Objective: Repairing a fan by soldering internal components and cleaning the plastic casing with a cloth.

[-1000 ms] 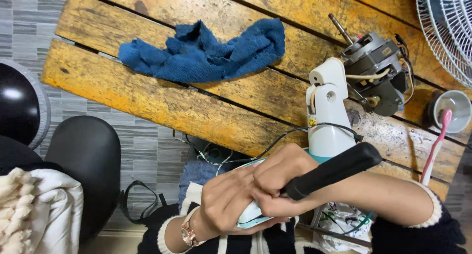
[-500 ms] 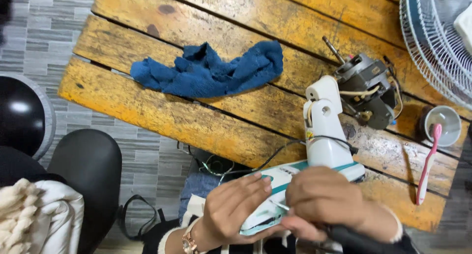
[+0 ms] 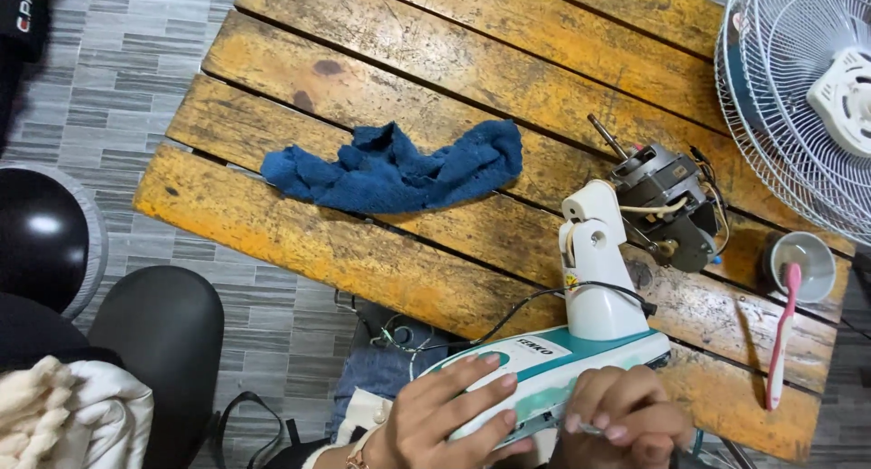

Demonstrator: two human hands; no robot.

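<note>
Head view, looking down on a worn yellow slatted wooden table (image 3: 381,251), taken here as the landmark. At the table's near edge, a white and teal plastic fan base with upright neck (image 3: 590,342), lying partly off the planks and over the lap. Left hand (image 3: 440,415) spread flat along the base's near left end, fingers open and pressing on the casing. Right hand (image 3: 621,424) at the base's near right side, fingers curled tight around a thin metal tool tip, barely visible, so cannot tell what kind. Thin black cable (image 3: 508,319) looping from the neck down past the table's near edge.

Mid-table, a crumpled dark blue terry cloth (image 3: 399,170). Toward the table's right, just behind the neck, a grey metal fan motor with protruding shaft (image 3: 667,201). At the right near corner, a small round grey cup (image 3: 803,265) and a pink toothbrush (image 3: 782,342) leaning out of it. Beyond the table's far right corner, a white wire fan guard (image 3: 798,88). Left of the table, on grey tiled floor, a black rounded seat (image 3: 159,342)
</note>
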